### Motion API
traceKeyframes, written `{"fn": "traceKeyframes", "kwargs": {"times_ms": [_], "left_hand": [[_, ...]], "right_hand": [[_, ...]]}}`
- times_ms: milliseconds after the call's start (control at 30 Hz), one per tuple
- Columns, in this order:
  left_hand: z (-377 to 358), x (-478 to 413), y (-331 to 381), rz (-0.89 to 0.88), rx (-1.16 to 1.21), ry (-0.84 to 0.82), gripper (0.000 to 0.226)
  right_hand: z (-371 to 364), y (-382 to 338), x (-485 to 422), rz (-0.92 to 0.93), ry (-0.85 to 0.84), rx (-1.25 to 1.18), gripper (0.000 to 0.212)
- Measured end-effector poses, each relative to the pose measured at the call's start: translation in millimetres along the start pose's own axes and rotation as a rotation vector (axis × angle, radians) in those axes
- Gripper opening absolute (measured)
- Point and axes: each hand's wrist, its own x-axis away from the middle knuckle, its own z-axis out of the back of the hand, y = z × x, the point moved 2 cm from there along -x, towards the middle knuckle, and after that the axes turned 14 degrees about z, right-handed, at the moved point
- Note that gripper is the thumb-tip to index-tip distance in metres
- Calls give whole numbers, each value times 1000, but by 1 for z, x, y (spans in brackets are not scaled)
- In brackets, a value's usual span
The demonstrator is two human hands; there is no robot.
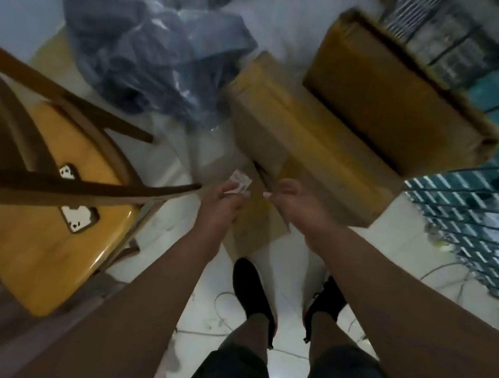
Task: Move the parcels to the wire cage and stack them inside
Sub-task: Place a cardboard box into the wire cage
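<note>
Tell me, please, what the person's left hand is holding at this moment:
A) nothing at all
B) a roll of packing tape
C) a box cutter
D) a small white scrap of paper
D, since the left hand pinches a small white scrap of paper at its fingertips.

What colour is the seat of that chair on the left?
The chair seat is glossy yellow, framed in dark brown; the head view shows it.

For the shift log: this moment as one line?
left hand: pinches paper scrap | right hand: at near parcel, grip unclear | near parcel: on floor, outside wire cage
</note>
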Motion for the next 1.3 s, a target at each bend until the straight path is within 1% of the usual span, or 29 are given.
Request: {"fn": "traceKeyframes", "kwargs": {"times_ms": [67, 133, 167, 233, 267, 300, 367, 467, 533, 600, 667, 733, 800, 900, 967, 1100, 1200, 1300], "left_hand": [[13, -34, -24, 59, 12, 33, 30], [22, -70, -45, 90, 36, 67, 18], [25, -90, -57, 120, 40, 76, 24], [30, -133, -79, 210, 39, 99, 61], [32, -156, -90, 255, 48, 117, 70], [34, -179, -101, 297, 62, 132, 73], [35, -221, -126, 387, 93, 150, 76], [36, -281, -159, 430, 107, 174, 74], [36, -315, -177, 439, 115, 180, 74], [36, -343, -193, 438, 121, 179, 75], [36, -365, -206, 422, 141, 161, 70], [34, -381, -216, 407, 181, 126, 63], [30, -389, -223, 411, 217, 89, 66], [29, -387, -229, 393, 325, 71, 86], [34, -372, -230, 345, 426, 32, 91], [54, -315, -225, 227, 452, 78, 78], [73, -257, -212, 182, 460, 110, 73], [92, -194, -189, 155, 434, 111, 71]], "right_hand": [[-14, 28, -27, -27, -16, 30, 70], [-22, 59, -59, -38, -34, 55, 73], [-25, 76, -75, -28, -42, 73, 72], [-32, 109, -109, -9, -70, 147, 74], [-35, 125, -128, 3, -93, 199, 77], [-38, 140, -147, 14, -115, 233, 79], [-43, 175, -184, -20, -144, 269, 84], [-53, 222, -235, -76, -165, 345, 85], [-60, 249, -261, -74, -161, 435, 86], [-66, 270, -281, -46, -156, 509, 93], [-69, 287, -297, -24, -124, 529, 99], [-69, 297, -307, -47, -72, 504, 103], [-68, 305, -312, -101, -69, 432, 103], [-64, 309, -307, -140, -73, 389, 100], [-61, 304, -293, -135, -47, 359, 104], [-59, 278, -238, -92, -8, 259, 108], [-57, 246, -185, -68, 9, 201, 94], [-50, 201, -130, -31, 16, 152, 85]]}}
